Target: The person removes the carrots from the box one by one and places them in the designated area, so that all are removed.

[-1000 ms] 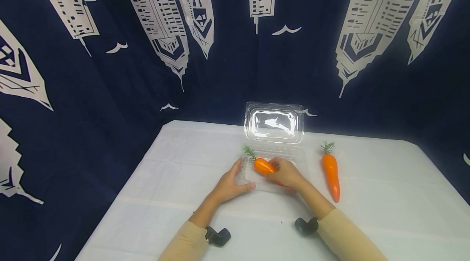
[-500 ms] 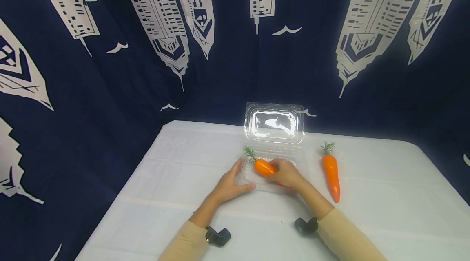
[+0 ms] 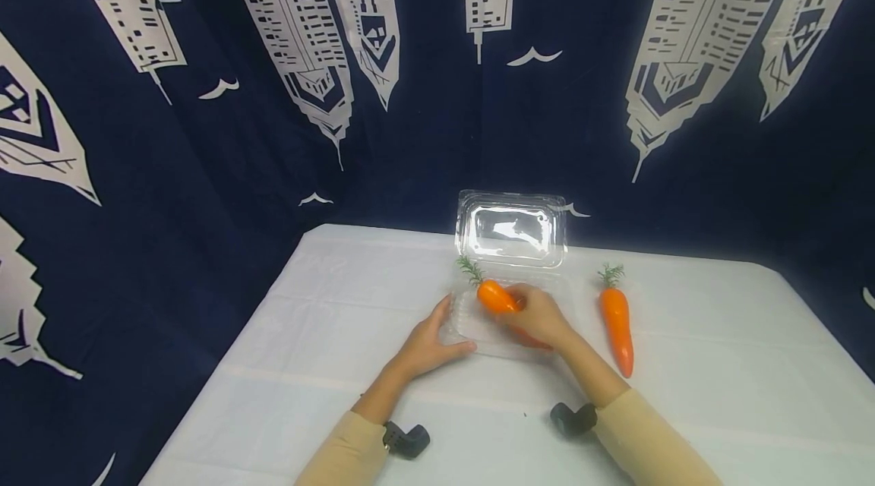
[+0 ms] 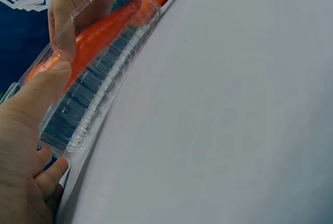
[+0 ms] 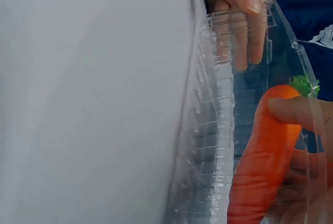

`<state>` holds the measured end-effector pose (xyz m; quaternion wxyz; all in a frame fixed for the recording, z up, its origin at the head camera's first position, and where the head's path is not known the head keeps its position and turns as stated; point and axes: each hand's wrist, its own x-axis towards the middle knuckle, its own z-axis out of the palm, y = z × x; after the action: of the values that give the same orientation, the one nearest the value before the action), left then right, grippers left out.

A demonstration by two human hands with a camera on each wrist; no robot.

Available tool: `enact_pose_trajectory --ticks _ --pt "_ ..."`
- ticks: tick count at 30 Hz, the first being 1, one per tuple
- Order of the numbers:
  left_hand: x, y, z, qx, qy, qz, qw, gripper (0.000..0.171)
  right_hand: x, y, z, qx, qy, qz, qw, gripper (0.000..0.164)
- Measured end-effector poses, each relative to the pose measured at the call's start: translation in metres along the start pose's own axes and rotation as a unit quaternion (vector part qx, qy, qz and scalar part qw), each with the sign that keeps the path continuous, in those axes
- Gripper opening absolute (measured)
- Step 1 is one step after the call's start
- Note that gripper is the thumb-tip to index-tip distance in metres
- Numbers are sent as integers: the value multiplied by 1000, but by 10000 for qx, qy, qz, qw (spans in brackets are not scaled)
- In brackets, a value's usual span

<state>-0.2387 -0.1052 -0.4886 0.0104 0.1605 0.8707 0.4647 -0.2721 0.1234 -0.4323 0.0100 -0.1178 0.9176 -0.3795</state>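
My right hand (image 3: 544, 317) grips an orange carrot (image 3: 494, 296) with a feathery green top, thumb on one side and fingers on the other. The carrot slants over the base of a clear plastic clamshell container (image 3: 468, 323). In the right wrist view the carrot (image 5: 264, 156) shows large, with the thumb across its thick end. My left hand (image 3: 421, 349) holds the container's left end, its thumb at the near rim. The left wrist view shows the left thumb near the rim of the container (image 4: 104, 86). Some of the left fingers are hidden there.
The container's clear lid (image 3: 509, 229) stands open behind its base. A second carrot (image 3: 617, 330) lies right of the container, its green top pointing away. Under everything is a white-covered table (image 3: 328, 342), with a dark blue printed curtain (image 3: 424, 159) behind it.
The right hand has lifted the carrot's thick end slightly, moving it up and to the right in the head view. The left hand, container and second carrot stay in place.
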Motion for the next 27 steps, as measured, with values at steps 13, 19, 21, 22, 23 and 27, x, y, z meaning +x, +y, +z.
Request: enact_pose_trajectory --ticks 13,19,21,22,23,27 --pt "1 1 0 -40 -21 -37 10000 100 0 -8 -27 686 494 253 9961 55" --pt "1 1 0 0 -20 -49 10000 101 -3 -8 -38 874 667 392 9932 58" --pt "1 1 0 11 -15 -62 10000 101 -5 -7 -40 930 709 416 9923 60" --pt "1 1 0 18 -19 -62 10000 101 -5 -6 -41 991 727 437 9915 61" --pt "1 1 0 19 -19 -65 10000 101 -6 -5 -43 1040 760 462 9906 61" --pt "1 1 0 20 -14 -72 10000 101 -8 0 -48 1284 892 508 9864 65"
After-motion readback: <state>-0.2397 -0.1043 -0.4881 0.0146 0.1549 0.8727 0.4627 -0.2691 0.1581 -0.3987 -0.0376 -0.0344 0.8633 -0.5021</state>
